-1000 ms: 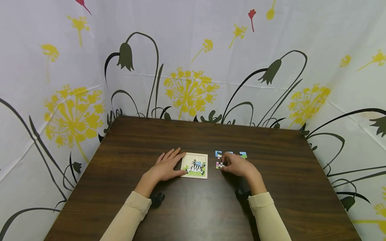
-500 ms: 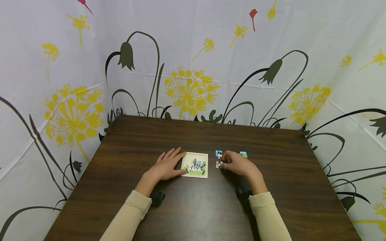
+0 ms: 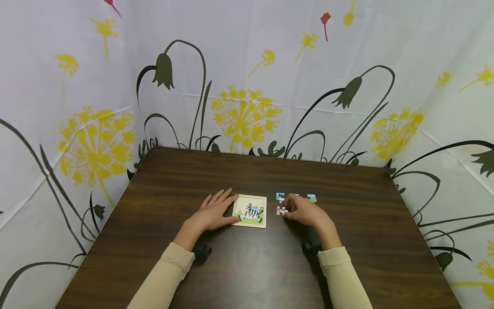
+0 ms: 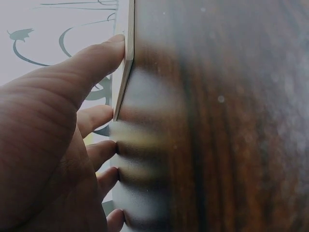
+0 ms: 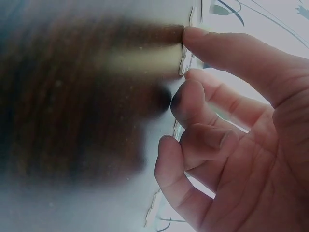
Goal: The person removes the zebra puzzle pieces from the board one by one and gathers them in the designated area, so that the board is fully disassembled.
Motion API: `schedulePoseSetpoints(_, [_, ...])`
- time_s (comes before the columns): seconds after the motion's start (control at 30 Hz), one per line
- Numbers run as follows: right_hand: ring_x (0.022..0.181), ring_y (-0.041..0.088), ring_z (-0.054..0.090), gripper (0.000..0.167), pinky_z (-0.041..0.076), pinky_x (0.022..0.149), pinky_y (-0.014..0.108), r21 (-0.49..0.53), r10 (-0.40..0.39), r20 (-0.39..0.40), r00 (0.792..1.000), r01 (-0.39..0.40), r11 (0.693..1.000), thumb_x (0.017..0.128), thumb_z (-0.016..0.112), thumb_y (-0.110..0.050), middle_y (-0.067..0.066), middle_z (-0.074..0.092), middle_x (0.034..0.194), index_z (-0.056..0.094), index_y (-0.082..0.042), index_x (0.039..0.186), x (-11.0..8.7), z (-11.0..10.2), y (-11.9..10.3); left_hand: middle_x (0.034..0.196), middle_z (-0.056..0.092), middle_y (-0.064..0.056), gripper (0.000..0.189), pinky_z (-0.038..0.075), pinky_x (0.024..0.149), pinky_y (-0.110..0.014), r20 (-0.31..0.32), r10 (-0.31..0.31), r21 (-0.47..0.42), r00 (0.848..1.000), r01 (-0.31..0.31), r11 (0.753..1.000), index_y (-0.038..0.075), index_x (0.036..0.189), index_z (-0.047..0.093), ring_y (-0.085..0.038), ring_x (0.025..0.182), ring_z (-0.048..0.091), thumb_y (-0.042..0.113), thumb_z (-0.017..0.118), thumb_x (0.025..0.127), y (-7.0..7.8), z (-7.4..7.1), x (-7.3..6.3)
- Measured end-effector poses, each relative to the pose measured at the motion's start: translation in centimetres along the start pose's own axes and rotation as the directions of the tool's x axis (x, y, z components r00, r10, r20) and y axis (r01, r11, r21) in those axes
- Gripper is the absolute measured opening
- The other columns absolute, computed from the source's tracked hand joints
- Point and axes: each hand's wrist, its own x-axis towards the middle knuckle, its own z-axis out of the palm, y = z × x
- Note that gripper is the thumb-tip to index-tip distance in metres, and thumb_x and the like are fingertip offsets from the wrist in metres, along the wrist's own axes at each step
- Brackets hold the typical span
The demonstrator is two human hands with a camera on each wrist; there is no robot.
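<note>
My left hand [image 3: 211,216] rests with spread fingers at the left side of a square puzzle tray [image 3: 240,205]. In the left wrist view, the thumb and index finger touch the tray's thin edge [image 4: 128,63]. Inside the tray, several fitted pieces form part of a zebra picture [image 3: 252,214]. To the tray's right, my right hand [image 3: 306,212] pinches a pink-and-green puzzle piece [image 3: 279,210] at the table surface between thumb and index finger. In the right wrist view, the piece [image 5: 184,64] is seen edge-on and its other fingers are curled.
Another puzzle piece [image 3: 279,197] lies just beyond the pinched one, and a blue-green piece [image 3: 311,198] lies farther right. One more piece [image 3: 296,195] is mostly hidden by the right hand. A flower-patterned curtain [image 3: 247,64] borders the dark wooden table [image 3: 193,171].
The right hand's thumb and index finger shift slightly around the pink-and-green piece, which stays on the table. The left hand and the tray stay in place.
</note>
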Motion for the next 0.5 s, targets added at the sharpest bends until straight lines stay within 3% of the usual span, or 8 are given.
schedulePoseSetpoints(0.27, [0.070,0.017,0.056,0.027,0.045,0.062,0.031,-0.020,-0.018,-0.012,1.000,0.018,1.000,0.099,0.080,-0.025,0.003,0.063,0.083,0.066,-0.012,0.119,-0.2,-0.3,-0.4,0.182,0.017,-0.011,0.086,0.007,0.133,-0.069,0.001,0.007,0.002,1.000,-0.007,1.000,0.022,0.172,0.031,-0.040,0.168,0.014,0.055,0.069,0.102,-0.1,0.1,0.3])
schedulePoseSetpoints(0.5, [0.071,0.014,0.057,0.028,0.047,0.065,0.030,-0.037,-0.122,-0.021,0.992,0.121,0.992,0.101,0.077,-0.026,0.000,0.065,0.086,0.068,-0.012,0.124,0.4,0.3,-3.8,0.182,0.016,-0.013,0.087,0.007,0.133,-0.069,0.008,0.007,-0.009,1.000,-0.007,1.000,0.020,0.172,0.030,-0.041,0.168,0.012,0.051,0.071,0.102,-0.1,0.1,0.2])
